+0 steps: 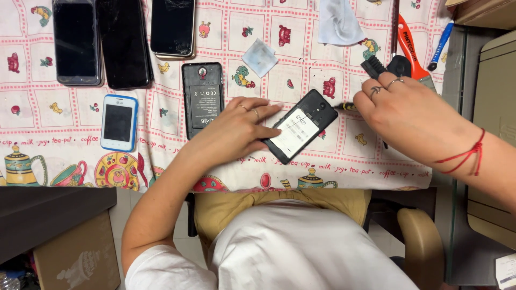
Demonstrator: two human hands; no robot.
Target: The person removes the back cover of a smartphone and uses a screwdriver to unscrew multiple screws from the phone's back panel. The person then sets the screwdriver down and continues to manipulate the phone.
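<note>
Left hand [236,126] pinning opened black back-less smartphone [301,133] flat on counter [344,156]; right hand [400,110] grip closed around black-handled tool [373,67].

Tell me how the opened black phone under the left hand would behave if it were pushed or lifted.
The opened black phone looks flat and rigid, so it would likely slide across the patterned tablecloth rather than roll or tip. With its back cover off and the label exposed, it is probably fragile inside. The left hand pins one end, so a push elsewhere may pivot it.
</note>
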